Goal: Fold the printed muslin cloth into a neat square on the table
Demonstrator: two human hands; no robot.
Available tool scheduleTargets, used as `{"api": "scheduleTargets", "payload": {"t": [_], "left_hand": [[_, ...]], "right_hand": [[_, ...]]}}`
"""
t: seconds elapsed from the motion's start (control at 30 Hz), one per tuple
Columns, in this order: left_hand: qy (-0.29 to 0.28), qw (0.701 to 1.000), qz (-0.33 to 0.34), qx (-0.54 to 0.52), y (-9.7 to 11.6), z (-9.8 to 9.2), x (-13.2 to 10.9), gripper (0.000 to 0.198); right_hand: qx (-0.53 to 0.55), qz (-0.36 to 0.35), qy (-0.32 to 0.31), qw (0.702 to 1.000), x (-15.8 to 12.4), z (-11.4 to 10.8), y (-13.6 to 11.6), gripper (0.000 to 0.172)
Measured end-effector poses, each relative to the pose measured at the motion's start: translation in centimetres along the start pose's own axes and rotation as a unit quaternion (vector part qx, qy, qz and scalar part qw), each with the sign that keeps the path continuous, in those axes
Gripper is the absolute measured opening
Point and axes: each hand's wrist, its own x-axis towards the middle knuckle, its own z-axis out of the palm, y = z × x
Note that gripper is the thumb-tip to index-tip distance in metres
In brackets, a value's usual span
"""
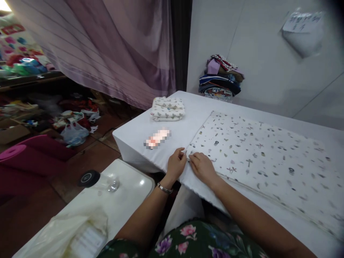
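Note:
A white cloth with small printed figures lies flat in layers on the white-covered table. My left hand, with a bracelet at the wrist, pinches the cloth's near left corner. Beside it, my right hand has its fingers bent together on the same corner, gripping the edge. Both hands nearly touch. Further back on the table sits a folded bundle of similar printed cloth. A small pixelated item lies between that bundle and my left hand.
A lower white table at the left holds a black-lidded jar and a plastic bag. Folded clothes are stacked by the wall. A pink curtain hangs behind; a pink roll stands at the far left.

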Motion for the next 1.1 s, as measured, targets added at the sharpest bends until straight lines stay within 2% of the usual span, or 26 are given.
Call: {"api": "scheduleTargets", "payload": {"t": [0.23,0.47,0.6,0.73,0.8,0.93,1.1], "left_hand": [[0.001,0.994,-0.001,0.106,0.3,-0.2,0.2,0.028],[-0.005,0.978,0.021,0.208,0.7,0.1,-0.1,0.024],[0.011,0.966,0.072,0.248,0.5,0.2,-0.2,0.021],[0.039,0.954,0.169,0.243,0.8,0.3,-0.6,0.02],[0.017,0.946,0.214,0.243,1.3,0.5,-0.9,0.018],[-0.08,0.919,0.287,0.257,2.3,1.6,-1.4,0.017],[-0.131,0.898,0.307,0.287,2.5,2.6,-1.3,0.018]], "right_hand": [[-0.016,0.024,-0.037,0.999,-3.7,-2.5,2.8,0.023],[-0.014,0.029,-0.002,0.999,-7.0,-2.8,4.4,0.026],[0.02,0.04,0.027,0.999,-7.2,-2.3,4.8,0.027],[0.067,0.052,0.05,0.995,-7.0,-2.1,5.2,0.026],[0.07,0.053,0.046,0.995,-7.0,-2.1,5.2,0.026],[0.054,0.052,0.036,0.997,-6.9,-2.3,5.1,0.026],[0.026,0.046,0.024,0.998,-6.8,-2.5,4.9,0.025]]}}
